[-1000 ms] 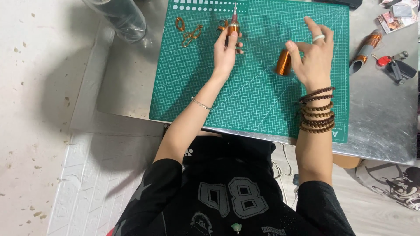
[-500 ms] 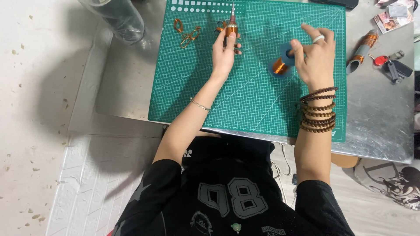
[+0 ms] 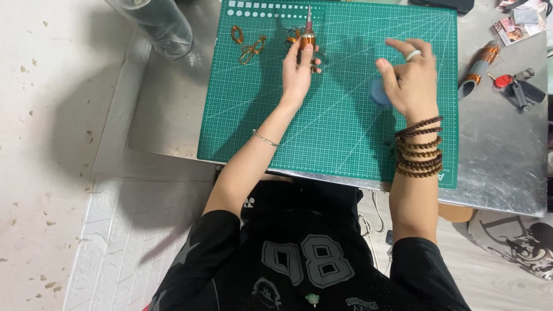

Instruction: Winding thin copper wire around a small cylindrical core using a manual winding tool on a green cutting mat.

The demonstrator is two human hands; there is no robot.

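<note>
View: head camera, looking straight down; I have only this one view to work from.

Left hand [image 3: 298,72]: fingers closed around a small tool [image 3: 307,39] with a copper-coloured body and a thin dark tip pointing away from the person. The hand rests on the green cutting mat [image 3: 322,132], near its far edge, which I judge steadies the tool for fine work.

Tool, look: short, glossy orange-brown barrel, slim metal point; the lower part is hidden by the fingers.

Right hand [image 3: 410,78]: fingers curled loosely around a blue rounded object [image 3: 377,92], thumb on its near side. Most of it is covered (I cannot tell what it is or whether it is truly gripped). A pale ring sits on one finger and brown bead bracelets [image 3: 419,151] stack on the wrist.

Wire shapes [image 3: 246,45]: bent copper-coloured pieces lie on the mat, left of the tool, apart from both hands.

Tabletop [image 3: 507,155]: bare metal around the mat. A copper-wound spool [image 3: 479,68] lies right of the mat, with a red-and-black key bunch [image 3: 515,87] just beside it.

Far left: a clear plastic container [image 3: 155,23] stands at the tabletop corner.
</note>
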